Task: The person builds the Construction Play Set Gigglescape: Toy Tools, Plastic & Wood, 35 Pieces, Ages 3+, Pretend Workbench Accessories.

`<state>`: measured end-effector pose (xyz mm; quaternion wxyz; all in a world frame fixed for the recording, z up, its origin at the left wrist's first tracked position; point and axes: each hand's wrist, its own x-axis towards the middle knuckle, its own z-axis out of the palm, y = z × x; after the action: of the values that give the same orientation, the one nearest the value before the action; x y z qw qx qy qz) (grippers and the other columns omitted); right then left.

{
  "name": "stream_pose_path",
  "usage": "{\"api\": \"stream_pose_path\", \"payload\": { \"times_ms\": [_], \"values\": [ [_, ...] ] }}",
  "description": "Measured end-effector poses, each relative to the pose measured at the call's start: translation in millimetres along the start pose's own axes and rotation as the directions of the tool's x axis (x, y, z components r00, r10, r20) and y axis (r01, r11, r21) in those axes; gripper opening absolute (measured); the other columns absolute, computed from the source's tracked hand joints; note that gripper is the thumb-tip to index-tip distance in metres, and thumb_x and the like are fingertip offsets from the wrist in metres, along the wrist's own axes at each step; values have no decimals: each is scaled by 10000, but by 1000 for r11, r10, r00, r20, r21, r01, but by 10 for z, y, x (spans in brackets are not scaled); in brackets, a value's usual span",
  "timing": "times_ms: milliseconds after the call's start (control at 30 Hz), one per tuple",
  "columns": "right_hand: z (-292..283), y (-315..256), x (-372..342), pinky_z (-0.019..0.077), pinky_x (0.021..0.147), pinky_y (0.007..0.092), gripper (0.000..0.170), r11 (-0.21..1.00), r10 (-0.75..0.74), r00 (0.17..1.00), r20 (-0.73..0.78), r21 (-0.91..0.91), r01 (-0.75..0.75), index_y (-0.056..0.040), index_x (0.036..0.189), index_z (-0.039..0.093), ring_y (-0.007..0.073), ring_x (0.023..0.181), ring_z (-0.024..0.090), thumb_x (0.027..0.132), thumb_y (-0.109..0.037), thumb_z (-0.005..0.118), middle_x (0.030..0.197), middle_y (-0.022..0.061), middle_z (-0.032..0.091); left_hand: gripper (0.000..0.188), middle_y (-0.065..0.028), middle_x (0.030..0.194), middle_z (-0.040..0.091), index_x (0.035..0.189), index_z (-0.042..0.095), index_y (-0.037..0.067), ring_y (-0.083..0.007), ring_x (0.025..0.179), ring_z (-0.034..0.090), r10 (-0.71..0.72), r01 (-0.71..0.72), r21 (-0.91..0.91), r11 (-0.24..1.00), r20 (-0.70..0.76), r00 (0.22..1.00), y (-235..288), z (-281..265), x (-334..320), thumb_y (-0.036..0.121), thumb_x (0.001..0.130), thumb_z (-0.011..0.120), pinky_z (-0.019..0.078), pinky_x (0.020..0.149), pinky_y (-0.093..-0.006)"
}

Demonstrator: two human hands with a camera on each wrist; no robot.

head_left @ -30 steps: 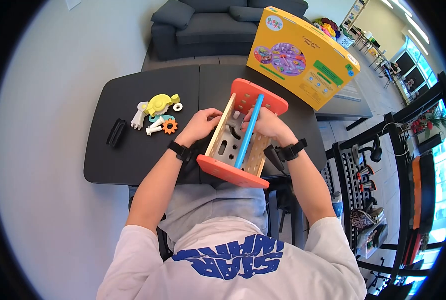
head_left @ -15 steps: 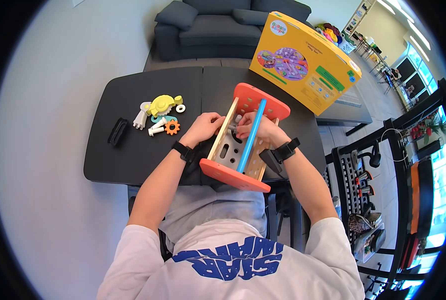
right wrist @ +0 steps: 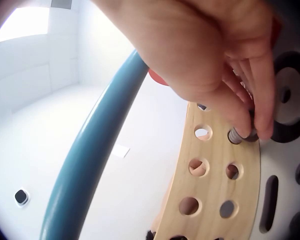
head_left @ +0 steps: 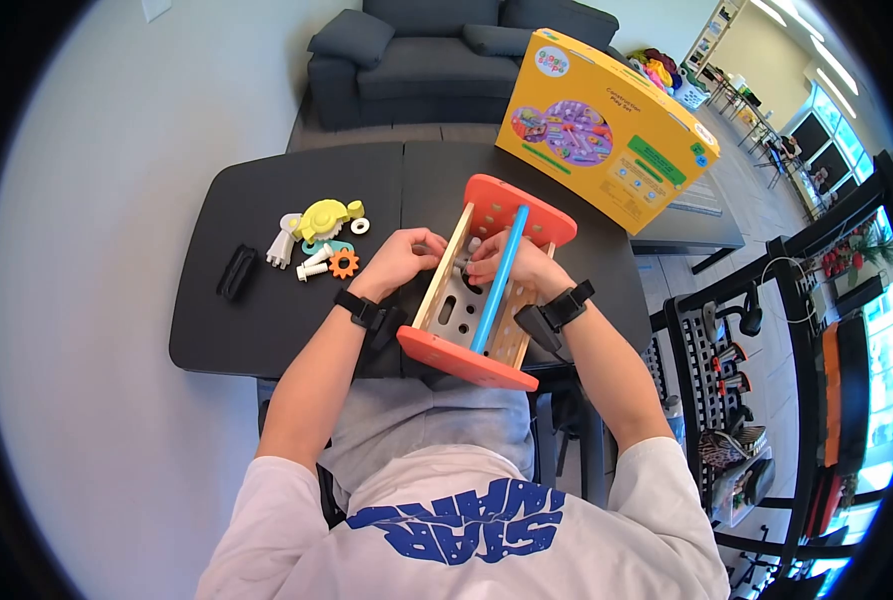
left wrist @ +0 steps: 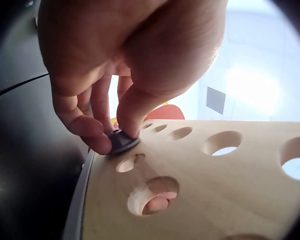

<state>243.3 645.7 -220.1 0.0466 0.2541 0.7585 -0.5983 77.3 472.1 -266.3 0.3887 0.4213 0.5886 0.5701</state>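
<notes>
A toy toolbox with red end panels [head_left: 466, 360], perforated wooden sides [right wrist: 215, 165], a blue rod handle [head_left: 499, 280] and a grey slotted base [head_left: 453, 318] stands on the table. Outside the left wooden side, my left hand [head_left: 401, 262] pinches a grey flanged piece [left wrist: 124, 142] against the wood. My right hand [head_left: 522, 264] reaches into the toolbox under the rod. Its thumb and finger pinch the dark grey end of a threaded bolt [right wrist: 235, 136], whose threads show at a hole in that same side. Another grey peg [head_left: 474, 244] stands farther back inside.
On the black table [head_left: 286, 310] at left lie a yellow toy saw piece [head_left: 323, 220], a light grey claw-like piece [head_left: 284, 242], white bolts [head_left: 313, 269], an orange gear [head_left: 343, 263] and a black strap-like item [head_left: 236, 272]. A yellow box [head_left: 606, 130] stands behind the toolbox.
My right hand has shifted left inside the toolbox, bringing its fingertips up to the left wooden side. The left hand stays at the outside of that side.
</notes>
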Motion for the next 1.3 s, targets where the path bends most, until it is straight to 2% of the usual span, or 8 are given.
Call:
{"api": "stream_pose_path", "payload": {
  "times_ms": [100, 333, 400, 600, 800, 1000, 1100, 1300],
  "values": [
    [-38, 42, 42, 627, 692, 253, 262, 999, 40, 995, 91, 17, -42, 88, 1029, 717, 177, 778, 760, 938, -156, 737, 907, 161, 755, 104, -56, 1030, 717, 1008, 686, -4, -135, 991, 677, 5, -4, -45, 999, 37, 999, 12, -28, -11, -25, 917, 640, 534, 918, -291],
    [8, 16, 50, 641, 683, 314, 230, 997, 32, 998, 60, 75, -36, 129, 1032, 674, 256, 770, 772, 977, -91, 638, 885, 190, 742, 102, -48, 1014, 718, 1032, 694, 0, -121, 944, 667, -42, 44, 16, 999, -90, 995, 5, 15, 33, 65, 955, 684, 532, 882, -277],
    [0, 7, 42, 640, 719, 276, 331, 996, 51, 997, 56, 65, -54, 108, 1205, 607, 232, 806, 770, 992, -145, 619, 940, 197, 736, 187, -47, 931, 720, 1060, 715, -19, -107, 859, 659, -80, 91, 79, 993, -130, 988, -13, 36, 47, 145, 977, 684, 530, 809, -259],
    [-57, 101, 109, 636, 749, 271, 276, 997, 15, 989, 149, 67, -25, 119, 1047, 689, 228, 865, 773, 957, -143, 683, 934, 177, 744, 260, -33, 878, 711, 1108, 713, -38, -98, 793, 649, -244, 247, 135, 960, -37, 969, 136, 57, 38, 193, 1013, 638, 530, 743, -251],
    [-35, -14, 30, 624, 759, 250, 292, 993, 17, 988, 155, -115, 1, 111, 993, 712, 191, 860, 765, 940, -175, 738, 933, 160, 748, 192, -75, 978, 732, 1095, 717, -31, -135, 914, 681, -109, 109, 12, 994, -2, 994, 98, 11, 4, 112, 973, 675, 536, 831, -270],
    [-39, 133, 127, 611, 683, 278, 249, 994, -97, 990, 103, -30, 100, 84, 1067, 667, 192, 803, 764, 920, -99, 748, 902, 151, 753, 155, -85, 996, 737, 1070, 717, -29, -150, 947, 688, -95, 97, 55, 994, -47, 994, 81, 4, 6, 57, 942, 700, 545, 866, -290],
    [-61, 122, 136, 637, 757, 268, 285, 999, -52, 989, 142, 19, 50, 68, 1156, 596, 198, 863, 761, 977, -127, 700, 987, 141, 724, 142, -80, 969, 741, 1049, 716, -27, -149, 925, 692, -164, 160, -68, 985, -65, 984, 132, 31, 0, 40, 924, 712, 548, 843, -288],
    [-53, 102, 123, 634, 721, 254, 257, 997, -26, 991, 130, 82, 15, 70, 1065, 652, 197, 855, 767, 987, -171, 694, 947, 144, 731, 124, -79, 947, 734, 1036, 712, -25, -147, 914, 691, -91, 95, 39, 995, -84, 992, 67, 35, 18, 32, 926, 708, 548, 838, -291]
  ]
}}
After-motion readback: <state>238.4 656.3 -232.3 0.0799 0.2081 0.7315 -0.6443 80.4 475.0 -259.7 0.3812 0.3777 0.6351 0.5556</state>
